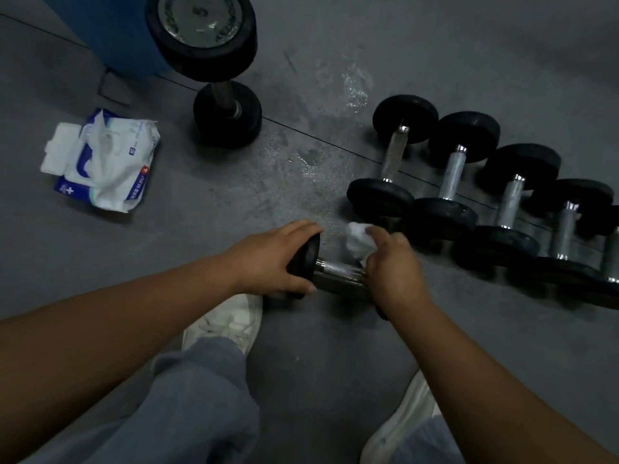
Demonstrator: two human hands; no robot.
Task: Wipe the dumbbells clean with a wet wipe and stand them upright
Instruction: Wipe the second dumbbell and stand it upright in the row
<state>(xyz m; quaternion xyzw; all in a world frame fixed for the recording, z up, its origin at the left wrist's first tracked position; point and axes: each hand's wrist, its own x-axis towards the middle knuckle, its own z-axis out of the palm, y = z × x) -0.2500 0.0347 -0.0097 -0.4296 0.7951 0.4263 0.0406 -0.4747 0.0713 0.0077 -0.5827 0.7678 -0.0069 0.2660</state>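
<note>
Head view: 2 white shoes (231, 323) stand on the floor (301, 363). Just past them, the left hand (268, 259) curls its fingers round 1 black end of a sideways dumbbell (338, 267). The right hand (392, 266) pinches a wipe (356, 239) on its bar. A row of dumbbells (449, 175) lies right. Farther left sit a wipe pack (104, 159) and 1 upright dumbbell (207, 28).

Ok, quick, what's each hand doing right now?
Left hand: grips one head of the dumbbell.
Right hand: holds a bunched wet wipe at the dumbbell's other end.
</note>
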